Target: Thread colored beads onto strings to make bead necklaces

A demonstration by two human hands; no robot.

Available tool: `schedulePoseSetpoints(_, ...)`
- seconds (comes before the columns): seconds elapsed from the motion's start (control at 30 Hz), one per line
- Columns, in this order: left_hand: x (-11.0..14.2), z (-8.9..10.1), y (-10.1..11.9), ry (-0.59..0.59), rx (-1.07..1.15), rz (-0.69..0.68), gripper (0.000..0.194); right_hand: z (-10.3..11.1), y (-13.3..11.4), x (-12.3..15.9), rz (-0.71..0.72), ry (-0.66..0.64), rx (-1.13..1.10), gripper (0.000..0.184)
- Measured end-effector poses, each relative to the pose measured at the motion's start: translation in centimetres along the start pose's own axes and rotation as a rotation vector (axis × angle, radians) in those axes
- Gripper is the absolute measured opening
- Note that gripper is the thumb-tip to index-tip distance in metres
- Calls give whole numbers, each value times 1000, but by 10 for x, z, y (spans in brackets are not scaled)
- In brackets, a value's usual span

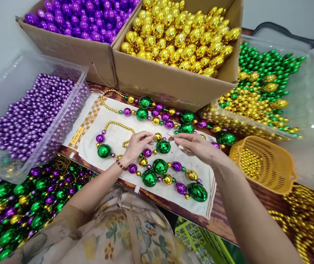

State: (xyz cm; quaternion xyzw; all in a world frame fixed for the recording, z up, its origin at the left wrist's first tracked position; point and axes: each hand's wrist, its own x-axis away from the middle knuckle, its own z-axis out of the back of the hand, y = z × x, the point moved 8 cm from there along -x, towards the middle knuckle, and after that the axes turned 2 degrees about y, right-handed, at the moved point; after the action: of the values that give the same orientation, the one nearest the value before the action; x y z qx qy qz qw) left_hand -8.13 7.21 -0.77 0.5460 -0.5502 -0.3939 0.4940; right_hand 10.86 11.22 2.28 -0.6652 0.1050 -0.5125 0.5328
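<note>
My left hand (139, 146) is closed in a pinch at the end of a bead strand, beside a gold bead (157, 136). A large green bead (163, 146) hangs just below that bead. My right hand (194, 146) pinches a thin clear thread (169, 135) that runs toward the gold bead. Something small and pale shows under its fingers; I cannot make it out. The strand's purple, gold and green beads (160, 166) lie looped on a white cloth (91, 135). Behind my hands lies a second bead strand (142, 114).
Cardboard boxes of purple beads (82, 22) and gold beads (179, 33) stand at the back. Clear tubs hold small purple beads (38, 110) and green and gold beads (267, 84). A yellow basket (278, 161) sits right. Finished-looking strands (22, 198) pile up at left.
</note>
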Motion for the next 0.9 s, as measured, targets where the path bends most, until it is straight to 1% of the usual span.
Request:
schedulePoseSetpoints(0.1,-1,-5,7,-5,-21,-24,23,-14,5,2,-9,-34,-74,50)
schedulePoseSetpoints(0.17,-1,-7,12,-25,-37,-44,22,-18,3,-2,-2,-35,-111,47)
schedulePoseSetpoints(0.3,1,-8,16,-66,-75,-65,22,-20,0,-11,-2,-70,-188,45)
schedulePoseSetpoints(0.4,1,-7,16,-81,-96,-76,23,-21,0,-17,-4,-116,-244,44)
schedulePoseSetpoints(0.5,2,-7,16,-89,-107,-83,22,-20,-2,-20,6,-129,-293,40)
schedulePoseSetpoints(0.73,1,-8,15,-98,-117,-71,19,-18,-4,-24,19,-105,-321,37)
schedulePoseSetpoints(0.83,-1,-9,14,-97,-121,-52,21,-15,-6,-22,54,-48,-310,39)
schedulePoseSetpoints(0.9,-3,-8,12,-94,-104,-35,21,-8,-4,-17,77,28,-294,43)
